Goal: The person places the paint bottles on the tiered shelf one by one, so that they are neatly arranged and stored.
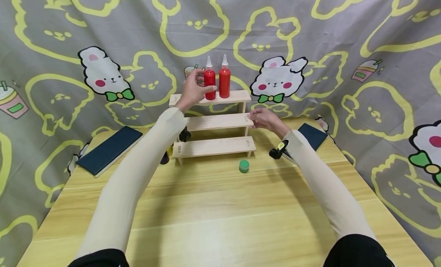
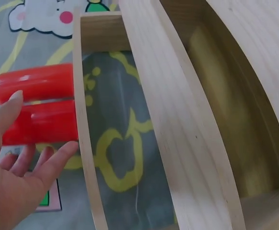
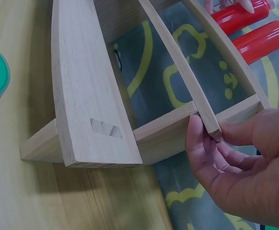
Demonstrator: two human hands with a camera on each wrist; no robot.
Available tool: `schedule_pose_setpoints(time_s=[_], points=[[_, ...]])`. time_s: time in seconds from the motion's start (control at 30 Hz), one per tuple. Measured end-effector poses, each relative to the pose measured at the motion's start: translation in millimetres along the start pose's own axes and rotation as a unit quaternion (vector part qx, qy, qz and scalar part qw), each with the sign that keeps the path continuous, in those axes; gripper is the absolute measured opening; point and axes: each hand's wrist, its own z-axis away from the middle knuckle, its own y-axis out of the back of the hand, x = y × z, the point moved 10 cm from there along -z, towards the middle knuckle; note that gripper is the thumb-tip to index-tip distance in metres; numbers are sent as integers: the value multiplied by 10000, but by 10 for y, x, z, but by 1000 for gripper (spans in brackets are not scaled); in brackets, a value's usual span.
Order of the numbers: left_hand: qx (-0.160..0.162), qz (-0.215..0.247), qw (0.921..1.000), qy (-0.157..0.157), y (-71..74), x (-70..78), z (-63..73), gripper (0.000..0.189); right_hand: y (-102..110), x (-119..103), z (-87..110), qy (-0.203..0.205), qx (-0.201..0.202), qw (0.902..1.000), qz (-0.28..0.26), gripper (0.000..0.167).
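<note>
A three-step rack of pale wood (image 1: 220,122) stands at the back of the table. Two red bottles with white pointed nozzles, a left one (image 1: 209,82) and a right one (image 1: 224,83), stand side by side on its top step. My left hand (image 1: 193,90) holds the left bottle, thumb across its front and fingers around its outer side. In the right wrist view, my right hand (image 3: 254,160) pinches the right end of the middle step's board (image 3: 185,67) between thumb and fingers.
A small green-lidded jar (image 1: 244,166) sits before the rack's right front. Dark flat books lie at the left (image 1: 110,150) and right (image 1: 312,136), the right one partly behind my forearm. A dark rounded item (image 1: 165,158) shows beside my left sleeve. Patterned grey cloth (image 1: 213,25) hangs behind.
</note>
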Motion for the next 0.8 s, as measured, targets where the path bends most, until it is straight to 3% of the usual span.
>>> schedule_pose_setpoints(time_s=[0.13,0.3,0.5,0.8], points=[[-231,5,9997,125,76,-24,39,73,0,-28,7,86,21,10000,10,40],[-348,60,9994,-62,238,-29,108,67,-13,-21,18,30,-36,10000,-23,36],[-410,-357,9977,-401,457,-25,263,48,-15,-6,19,-124,-44,9997,-188,29],[-712,-457,9958,-364,767,-99,535,42,-11,-8,24,-197,18,9995,-264,32]])
